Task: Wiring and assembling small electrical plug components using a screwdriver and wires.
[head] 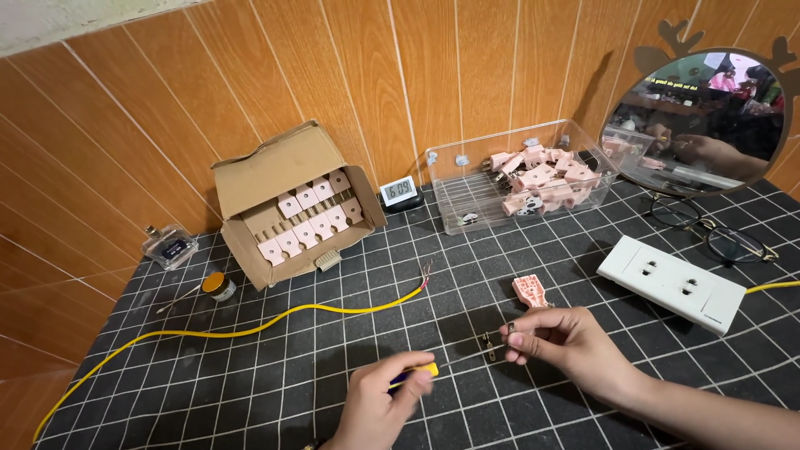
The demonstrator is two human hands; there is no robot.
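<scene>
Cardboard box (287, 204) of pink plugs stands beside clear bin (517, 179).

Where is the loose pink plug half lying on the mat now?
In the head view, the pink plug half lies on the black grid mat, right of centre, just above the right hand and left of the white power strip.
</scene>
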